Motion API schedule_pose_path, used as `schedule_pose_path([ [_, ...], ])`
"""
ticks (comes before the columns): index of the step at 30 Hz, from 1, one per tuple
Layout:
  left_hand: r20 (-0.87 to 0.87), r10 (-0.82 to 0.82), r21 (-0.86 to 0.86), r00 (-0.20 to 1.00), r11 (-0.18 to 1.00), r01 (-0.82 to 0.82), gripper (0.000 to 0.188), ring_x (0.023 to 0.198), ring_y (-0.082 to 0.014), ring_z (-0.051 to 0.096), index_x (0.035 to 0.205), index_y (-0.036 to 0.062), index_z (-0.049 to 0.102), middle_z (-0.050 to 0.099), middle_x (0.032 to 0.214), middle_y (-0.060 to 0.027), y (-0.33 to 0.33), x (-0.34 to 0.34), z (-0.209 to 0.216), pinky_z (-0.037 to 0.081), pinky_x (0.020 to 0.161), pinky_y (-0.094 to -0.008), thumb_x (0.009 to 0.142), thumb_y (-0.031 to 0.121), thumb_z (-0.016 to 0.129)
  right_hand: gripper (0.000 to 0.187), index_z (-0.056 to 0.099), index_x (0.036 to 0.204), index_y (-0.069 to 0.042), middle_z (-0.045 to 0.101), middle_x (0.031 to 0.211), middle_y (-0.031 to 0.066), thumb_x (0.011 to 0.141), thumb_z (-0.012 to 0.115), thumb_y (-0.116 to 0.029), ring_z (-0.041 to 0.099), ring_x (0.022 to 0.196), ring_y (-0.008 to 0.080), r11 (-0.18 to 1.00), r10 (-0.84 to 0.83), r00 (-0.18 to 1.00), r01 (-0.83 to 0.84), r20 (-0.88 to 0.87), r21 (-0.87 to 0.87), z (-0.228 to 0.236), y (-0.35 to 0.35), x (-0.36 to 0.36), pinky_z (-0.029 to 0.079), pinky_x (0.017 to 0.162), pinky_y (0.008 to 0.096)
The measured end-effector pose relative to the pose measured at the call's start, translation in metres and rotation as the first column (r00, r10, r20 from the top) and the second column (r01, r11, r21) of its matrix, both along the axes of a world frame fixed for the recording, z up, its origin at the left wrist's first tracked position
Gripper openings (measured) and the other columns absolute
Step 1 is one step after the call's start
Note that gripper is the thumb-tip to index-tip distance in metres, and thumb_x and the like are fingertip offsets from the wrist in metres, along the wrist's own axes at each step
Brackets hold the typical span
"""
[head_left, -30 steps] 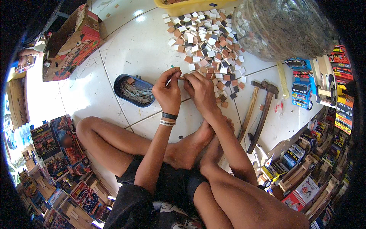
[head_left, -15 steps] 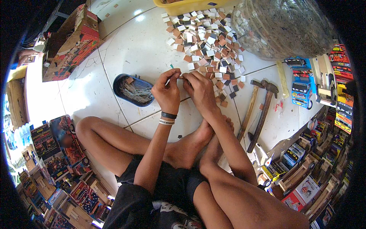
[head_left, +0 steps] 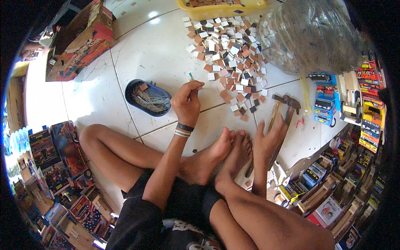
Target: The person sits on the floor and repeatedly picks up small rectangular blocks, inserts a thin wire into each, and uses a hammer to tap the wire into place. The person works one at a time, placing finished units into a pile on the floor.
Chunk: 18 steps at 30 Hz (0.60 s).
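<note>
My left hand [head_left: 186, 103] is raised over the floor, its thumb and forefinger pinched together; whatever lies between them is too small to name. Just left of it, a dark blue oval tub [head_left: 148, 98] holds many thin metal nails and a small brown tile. My right hand [head_left: 270, 139] is over two hammers, thumb and fingers apart, not gripping. One hammer has a lighter wooden handle [head_left: 274, 113]; the darker hammer [head_left: 293, 103] lies beside it, partly hidden by the hand. Beyond my hands spreads a pile of small square tiles [head_left: 233, 52] in white, brown and black.
A yellow basin [head_left: 221, 12] stands behind the tiles, with a big clear plastic sack [head_left: 308, 37] to its right. An open cardboard box [head_left: 81, 50] sits far left. Toy trucks [head_left: 325, 102] crowd the right side, more [head_left: 56, 162] the left. My bare feet [head_left: 235, 154] rest in front.
My hands have parted. The right one has moved away from the left, back and to the right, over the hammers, opening its fingers. My left stays pinched near its earlier place.
</note>
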<state>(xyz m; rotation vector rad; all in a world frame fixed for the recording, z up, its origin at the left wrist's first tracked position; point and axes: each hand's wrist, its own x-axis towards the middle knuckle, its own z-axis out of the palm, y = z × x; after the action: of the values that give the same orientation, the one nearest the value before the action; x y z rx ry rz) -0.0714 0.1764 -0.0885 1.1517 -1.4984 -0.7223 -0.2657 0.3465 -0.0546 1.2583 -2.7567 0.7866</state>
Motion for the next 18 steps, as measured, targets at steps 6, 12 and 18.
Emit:
schedule_pose_path([
  [6, 0.004, -0.006, 0.041, 1.000, 0.999, 0.006, 0.018, 0.088, -0.0223, 0.077, 0.095, 0.0032, 0.075, 0.080, 0.096, -0.0102, 0.002, 0.003, 0.000, 0.059, 0.079, -0.0320, 0.087, -0.013, 0.070, 0.044, 0.057, 0.131, 0.003, 0.069, 0.102, 0.0266, 0.095, 0.070, -0.019, 0.069, 0.095, 0.0397, 0.935, -0.105, 0.963, 0.011, 0.247, 0.353, -0.017, 0.074, -0.022, 0.053, 0.085, 0.0469],
  [12, -0.011, -0.017, 0.051, 1.000, 0.999, 0.018, 0.020, 0.083, -0.0224, 0.076, 0.095, 0.0038, 0.075, 0.079, 0.096, -0.0106, 0.001, 0.006, 0.001, 0.059, 0.076, -0.0323, 0.087, -0.013, 0.068, 0.032, 0.058, 0.123, 0.004, 0.065, 0.098, 0.0243, 0.098, 0.062, -0.015, 0.065, 0.090, 0.0400, 0.984, -0.005, 0.954, -0.049, 0.301, 0.171, 0.035, 0.057, -0.010, 0.051, 0.086, 0.0500],
  [18, -0.008, -0.033, 0.037, 0.999, 0.999, 0.033, 0.020, 0.084, -0.0218, 0.076, 0.095, 0.0036, 0.075, 0.079, 0.095, -0.0107, 0.002, 0.007, -0.002, 0.059, 0.075, -0.0319, 0.088, -0.013, 0.066, 0.050, 0.045, 0.155, -0.008, 0.066, 0.125, 0.0270, 0.106, 0.054, -0.009, 0.068, 0.111, 0.0410, 0.941, 0.156, 0.798, -0.299, 0.582, 0.158, 0.085, 0.027, 0.043, 0.056, 0.091, 0.0480],
])
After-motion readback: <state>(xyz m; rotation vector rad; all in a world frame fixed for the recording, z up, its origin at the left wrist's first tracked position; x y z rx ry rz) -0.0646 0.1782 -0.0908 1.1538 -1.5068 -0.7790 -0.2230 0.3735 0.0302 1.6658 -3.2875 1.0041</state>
